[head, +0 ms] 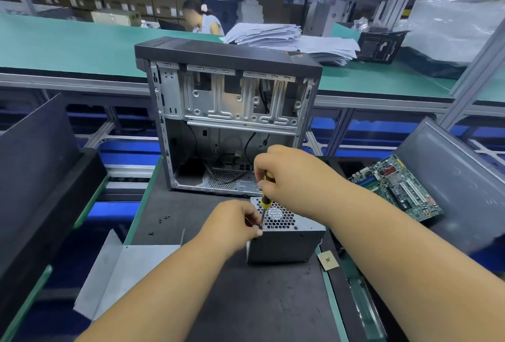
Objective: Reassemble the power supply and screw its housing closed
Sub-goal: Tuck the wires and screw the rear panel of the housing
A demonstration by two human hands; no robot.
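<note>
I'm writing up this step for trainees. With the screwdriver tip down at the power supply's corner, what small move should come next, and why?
Probably turn the screwdriver with the right hand. Its tip sits at the near-left top corner of the power supply, where the left hand pinches at the tip, seemingly steadying a screw.

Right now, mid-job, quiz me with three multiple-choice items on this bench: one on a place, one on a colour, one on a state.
1. Where does the motherboard lie relative to the power supply?
A. to its right
B. to its left
C. on top of it

2. What colour is the screwdriver handle?
A. blue
B. yellow and black
C. white

3. What state is the computer case in?
A. side open, upright
B. closed
C. lying flat

Answers: 1 A, it leans at the right edge; 2 B, banding shows below the right hand; 3 A, the interior is visible. The left hand steadies the screw.
</note>
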